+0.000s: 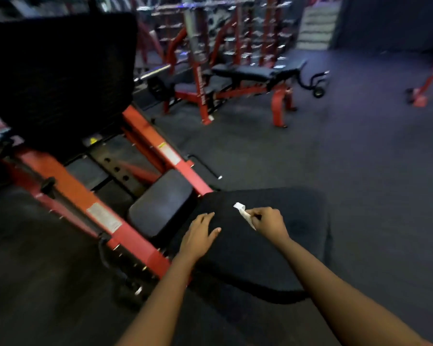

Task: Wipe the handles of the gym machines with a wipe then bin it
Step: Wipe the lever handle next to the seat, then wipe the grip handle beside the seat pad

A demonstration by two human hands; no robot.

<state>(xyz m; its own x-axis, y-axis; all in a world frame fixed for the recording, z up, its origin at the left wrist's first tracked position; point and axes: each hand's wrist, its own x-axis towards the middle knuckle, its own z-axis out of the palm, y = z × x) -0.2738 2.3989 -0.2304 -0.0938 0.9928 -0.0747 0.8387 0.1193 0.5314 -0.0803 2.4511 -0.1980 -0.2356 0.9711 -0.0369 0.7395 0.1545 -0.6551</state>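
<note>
A red-framed leg press machine stretches from the upper left towards me. Its big black back pad lies under both my hands. My right hand is closed on a small white wipe, whose end sticks out to the upper left. My left hand rests flat on the pad's left part with its fingers apart and nothing in it. A thin black handle juts out on the machine's right side, beyond the pad. Another black handle hangs on its left side.
The black footplate rises at the upper left, with a smaller seat pad below it. A red and black bench and weight racks stand behind. Dark rubber floor spreads to the right. No bin is in view.
</note>
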